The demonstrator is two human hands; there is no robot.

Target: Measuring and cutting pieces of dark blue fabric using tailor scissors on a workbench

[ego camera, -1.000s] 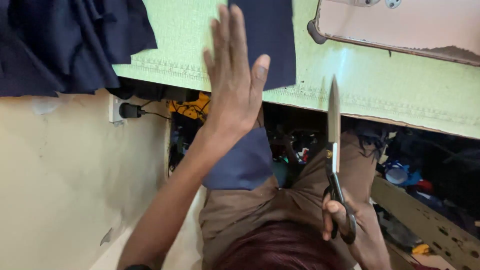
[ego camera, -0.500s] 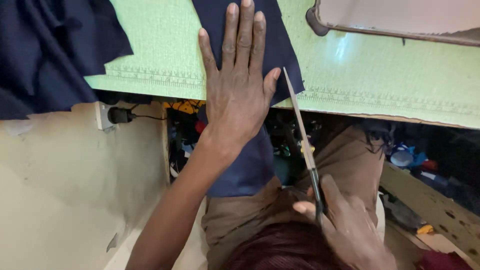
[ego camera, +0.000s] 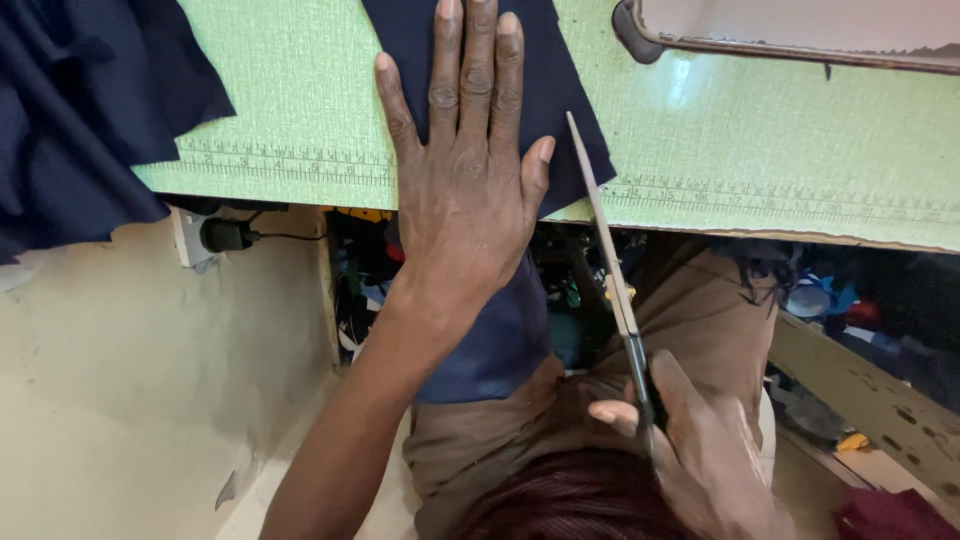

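Observation:
My left hand [ego camera: 465,190] lies flat, fingers together, on a strip of navy cloth [ego camera: 565,80] that hangs over the front edge of a green table [ego camera: 300,90] with a printed ruler along its rim. My right hand [ego camera: 705,460], low at the right, grips the handles of long scissors [ego camera: 605,240]. Their closed blades point up and to the left, and the tip rests at the right edge of the navy cloth, beside my left thumb. The cloth's lower end drops onto my lap.
A heap of dark navy fabric [ego camera: 80,110] covers the table's left end. A pale machine base [ego camera: 800,30] sits at the top right. Under the table are a wall socket with a black plug [ego camera: 225,235], colourful clutter, my brown trousers [ego camera: 700,310] and a wooden beam [ego camera: 870,390].
My left hand has moved up and settled flat on the navy cloth. The scissors have tilted from upright to leaning left, and their tip has come to the cloth's edge.

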